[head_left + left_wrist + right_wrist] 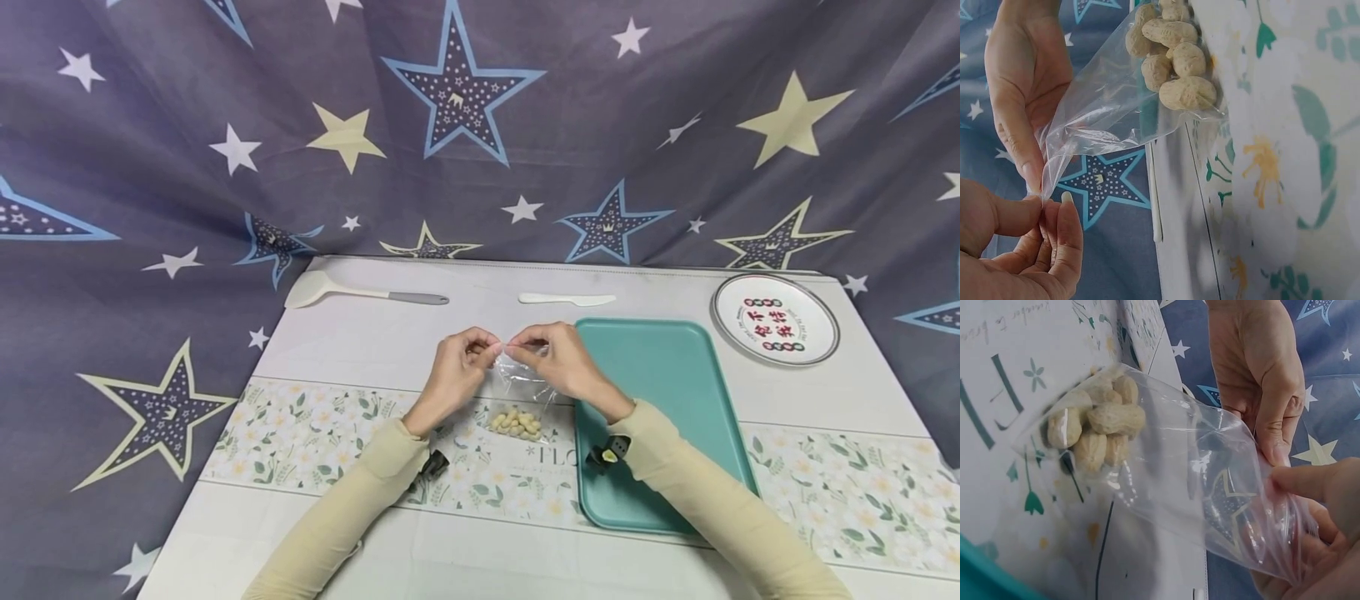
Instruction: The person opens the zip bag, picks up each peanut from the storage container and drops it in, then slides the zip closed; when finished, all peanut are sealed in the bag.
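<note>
Both hands pinch the top edge of a clear plastic bag (pixel 1172 456) above the middle of the table. Unshelled peanuts (pixel 515 422) lie gathered in the bag's bottom, which hangs low over the flowered band of the cloth. The left hand (pixel 459 367) grips the bag's top between thumb and forefinger, its other fingers curled. Right beside it, the right hand (pixel 558 360) pinches the same edge, their fingertips almost meeting. Several peanuts (pixel 1175 56) show through the film in the left wrist view.
A teal tray (pixel 652 358) lies under the right forearm. Behind the hands are a white spatula (pixel 360 292) with a grey handle end and a white knife (pixel 567 299). A round plate (pixel 813 321) with red and black lettering sits at the back right. A star-patterned curtain (pixel 555 108) hangs behind the table.
</note>
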Action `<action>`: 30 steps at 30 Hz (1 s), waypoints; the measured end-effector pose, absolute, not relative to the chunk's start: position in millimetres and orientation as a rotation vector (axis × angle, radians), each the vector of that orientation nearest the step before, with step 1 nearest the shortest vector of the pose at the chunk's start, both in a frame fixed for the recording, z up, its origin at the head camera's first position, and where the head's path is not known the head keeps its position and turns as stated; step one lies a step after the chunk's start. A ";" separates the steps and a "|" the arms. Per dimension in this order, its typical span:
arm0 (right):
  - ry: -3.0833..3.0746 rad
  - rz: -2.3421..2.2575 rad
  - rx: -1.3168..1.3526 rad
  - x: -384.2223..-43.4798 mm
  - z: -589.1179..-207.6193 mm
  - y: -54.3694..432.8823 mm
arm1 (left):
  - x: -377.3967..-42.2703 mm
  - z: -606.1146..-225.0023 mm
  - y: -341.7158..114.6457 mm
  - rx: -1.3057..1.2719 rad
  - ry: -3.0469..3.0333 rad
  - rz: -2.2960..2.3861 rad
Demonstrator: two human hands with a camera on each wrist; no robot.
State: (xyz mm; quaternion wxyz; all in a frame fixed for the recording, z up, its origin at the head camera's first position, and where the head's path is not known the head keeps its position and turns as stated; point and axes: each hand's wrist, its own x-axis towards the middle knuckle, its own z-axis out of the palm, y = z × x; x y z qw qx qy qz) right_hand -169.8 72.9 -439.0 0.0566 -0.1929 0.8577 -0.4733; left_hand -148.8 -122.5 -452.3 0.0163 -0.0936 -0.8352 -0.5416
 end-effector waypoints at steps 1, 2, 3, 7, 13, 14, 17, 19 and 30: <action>2.594 -1.438 -0.582 -169.5 -439.2 72.9 | -148.5 -452.5 -122.2 -0.292 -2.597 -1.686; 2.591 -1.439 -0.582 -169.1 -439.6 73.1 | -148.0 -452.3 -122.0 -0.292 -2.597 -1.688; 2.586 -1.445 -0.584 -168.7 -439.5 73.2 | -147.7 -452.6 -121.8 -0.298 -2.596 -1.686; 2.580 -1.465 -0.604 -167.9 -440.4 73.7 | -147.2 -452.9 -121.4 -0.311 -2.602 -1.671; 2.561 -1.467 -0.611 -168.9 -441.9 75.1 | -146.4 -452.9 -120.6 -0.307 -2.602 -1.647; 2.556 -1.468 -0.610 -169.3 -442.0 75.4 | -146.5 -453.4 -120.5 -0.308 -2.596 -1.646; 2.561 -1.462 -0.613 -170.2 -441.7 76.6 | -146.5 -454.5 -120.2 -0.302 -2.581 -1.647; 2.574 -1.449 -0.621 -170.4 -440.9 77.3 | -146.6 -455.4 -120.4 -0.300 -2.577 -1.648; 2.582 -1.455 -0.616 -169.9 -440.1 81.3 | -148.8 -456.7 -122.0 -0.298 -2.581 -1.634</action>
